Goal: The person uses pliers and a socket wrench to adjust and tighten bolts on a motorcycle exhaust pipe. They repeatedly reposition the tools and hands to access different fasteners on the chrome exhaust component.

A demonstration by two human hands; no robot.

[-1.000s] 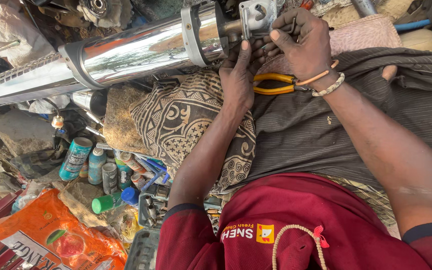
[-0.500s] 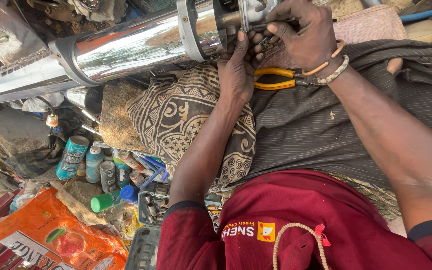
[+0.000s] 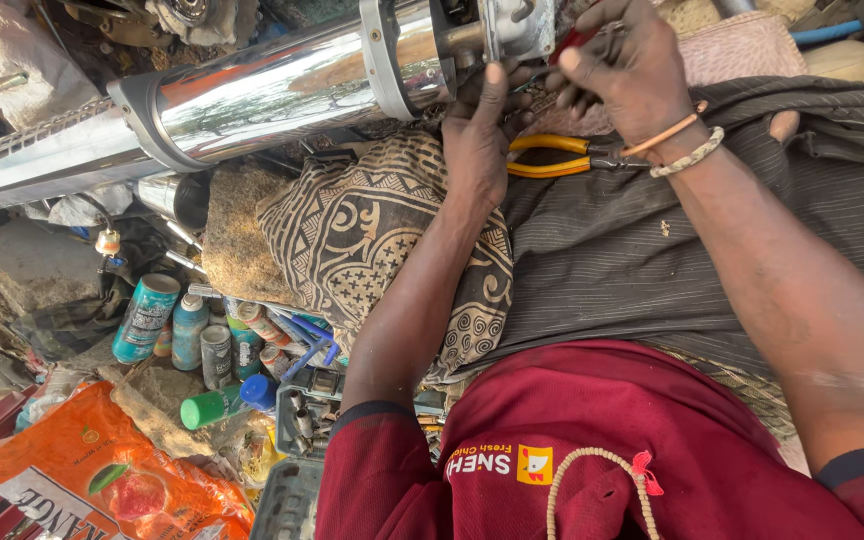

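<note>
Left hand (image 3: pixel 477 140) reaches up to far end of chrome exhaust pipe (image 3: pixel 282 85), fingers curled against grey metal bracket (image 3: pixel 517 25) at pipe's right end. Right hand (image 3: pixel 622 70) just right of it, fingers pinched on small red-handled tool (image 3: pixel 574 40) (tip hidden). Yellow-handled pliers (image 3: pixel 552 157) lie on lap under both wrists. Spray cans (image 3: pixel 177 325) stand near left, beside orange bag (image 3: pixel 102 480)
</note>
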